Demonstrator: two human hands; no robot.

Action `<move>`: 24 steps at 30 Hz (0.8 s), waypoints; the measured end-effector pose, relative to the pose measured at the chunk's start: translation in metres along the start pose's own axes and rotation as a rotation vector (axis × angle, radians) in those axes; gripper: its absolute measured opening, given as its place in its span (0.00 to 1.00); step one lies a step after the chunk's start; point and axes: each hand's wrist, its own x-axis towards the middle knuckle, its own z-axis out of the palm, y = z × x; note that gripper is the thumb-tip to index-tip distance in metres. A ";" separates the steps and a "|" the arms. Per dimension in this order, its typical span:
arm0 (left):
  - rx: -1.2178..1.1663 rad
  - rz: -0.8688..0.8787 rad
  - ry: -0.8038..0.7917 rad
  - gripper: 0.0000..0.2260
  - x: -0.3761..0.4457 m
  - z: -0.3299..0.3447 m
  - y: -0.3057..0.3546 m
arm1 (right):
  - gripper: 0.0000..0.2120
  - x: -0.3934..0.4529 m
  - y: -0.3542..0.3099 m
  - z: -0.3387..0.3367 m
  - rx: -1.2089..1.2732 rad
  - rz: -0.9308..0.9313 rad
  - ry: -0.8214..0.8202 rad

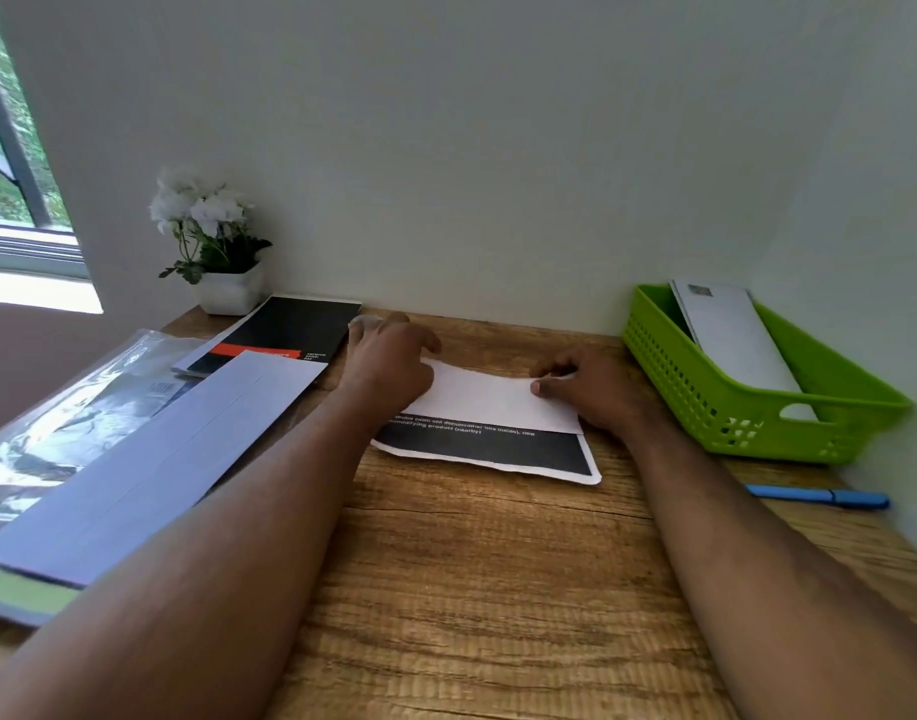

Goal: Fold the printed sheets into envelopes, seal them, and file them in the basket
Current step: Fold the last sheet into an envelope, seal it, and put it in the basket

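A printed sheet lies on the wooden desk, its far part folded toward me so the white back shows above a black printed band with white text. My left hand presses on the fold's left end, fingers curled. My right hand presses on the right end, thumb on the white flap. A green plastic basket stands at the right against the wall, with a white envelope leaning inside it. A stack of white envelopes lies at the left.
A blue pen lies by the desk's right edge, near the basket. A black and red notepad and a potted white flower sit at the back left. Clear plastic sleeves with prints lie at far left. The wall is close behind.
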 end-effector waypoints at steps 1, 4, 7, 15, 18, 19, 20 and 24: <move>-0.046 0.024 0.077 0.18 0.001 0.000 0.001 | 0.05 0.000 -0.003 0.001 0.022 -0.037 0.074; -0.187 0.063 0.289 0.16 0.001 0.000 0.004 | 0.08 0.003 -0.011 0.003 0.079 -0.182 0.292; -0.225 0.079 0.351 0.11 -0.003 0.000 0.006 | 0.08 0.000 -0.012 0.004 0.020 -0.257 0.384; -0.042 -0.123 -0.208 0.08 -0.011 0.005 0.013 | 0.05 -0.007 -0.005 0.007 -0.124 -0.129 -0.072; 0.021 -0.100 -0.154 0.08 -0.007 0.008 0.015 | 0.05 -0.007 -0.007 0.007 -0.129 -0.108 -0.088; 0.023 -0.074 -0.132 0.08 -0.006 0.010 0.016 | 0.05 -0.008 -0.008 0.007 -0.143 -0.104 -0.085; 0.011 -0.040 -0.134 0.10 -0.006 0.014 0.016 | 0.06 -0.008 -0.010 0.007 -0.156 -0.099 -0.080; 0.082 0.053 -0.367 0.22 -0.003 0.027 0.019 | 0.10 -0.013 -0.026 0.012 -0.272 -0.154 -0.034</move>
